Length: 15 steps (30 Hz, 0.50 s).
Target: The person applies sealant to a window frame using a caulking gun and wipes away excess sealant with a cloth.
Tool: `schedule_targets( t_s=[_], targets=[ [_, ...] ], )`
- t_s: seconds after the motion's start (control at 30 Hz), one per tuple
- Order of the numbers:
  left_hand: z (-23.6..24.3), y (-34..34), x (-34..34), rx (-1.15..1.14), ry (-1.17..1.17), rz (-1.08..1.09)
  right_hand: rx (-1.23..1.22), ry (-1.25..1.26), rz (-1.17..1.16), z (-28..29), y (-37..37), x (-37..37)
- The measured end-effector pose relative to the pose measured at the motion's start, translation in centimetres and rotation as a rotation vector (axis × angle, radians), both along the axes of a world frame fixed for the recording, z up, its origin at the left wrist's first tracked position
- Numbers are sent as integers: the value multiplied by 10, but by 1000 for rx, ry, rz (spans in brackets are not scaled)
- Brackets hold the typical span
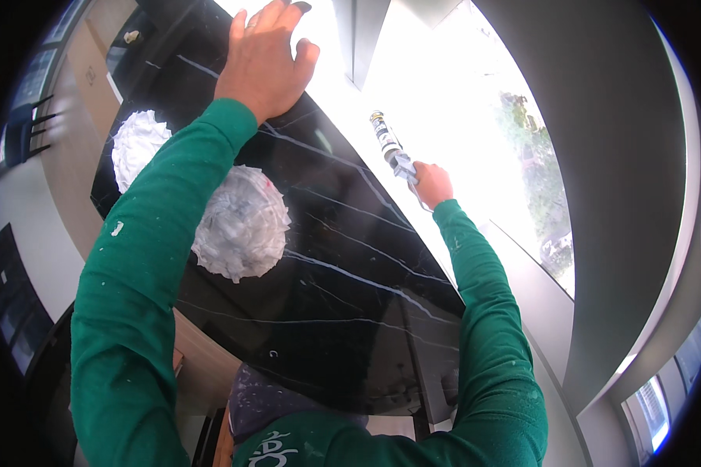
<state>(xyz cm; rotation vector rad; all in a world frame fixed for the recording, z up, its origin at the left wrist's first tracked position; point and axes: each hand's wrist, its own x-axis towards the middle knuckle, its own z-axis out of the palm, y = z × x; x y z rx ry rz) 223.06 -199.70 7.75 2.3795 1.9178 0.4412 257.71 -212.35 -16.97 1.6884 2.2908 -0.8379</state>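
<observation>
My left hand point(265, 66) is stretched forward with fingers apart, resting at the far edge of the black, white-veined stone counter point(343, 288), holding nothing that I can make out. My right hand point(432, 184) is closed on the handle of a caulking gun point(397, 163) loaded with a cartridge, held beyond the counter's right edge against the bright window side. Two round, crumpled white bundles, like paper or thin plastic, lie on the counter: one point(241, 222) beside my left forearm, the other point(136, 148) farther left, partly behind that sleeve.
The bright window point(498, 86) and its pale ledge point(522, 268) run along the right, beside a grey curved-looking frame point(623, 156). A small pale object point(131, 36) sits at the counter's far left. Pale wood surfaces point(86, 54) and dark shapes lie beyond on the left.
</observation>
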Motion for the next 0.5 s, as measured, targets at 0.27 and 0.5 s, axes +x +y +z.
schedule_targets(
  t_s=[0.27,0.5],
  targets=[
    [-4,-1,-2,14,20,0,-38,-5,-12,4,-13,17],
    [-3,-3,1,9,-2,2,-41,33,-46,9,-25,33]
  ],
)
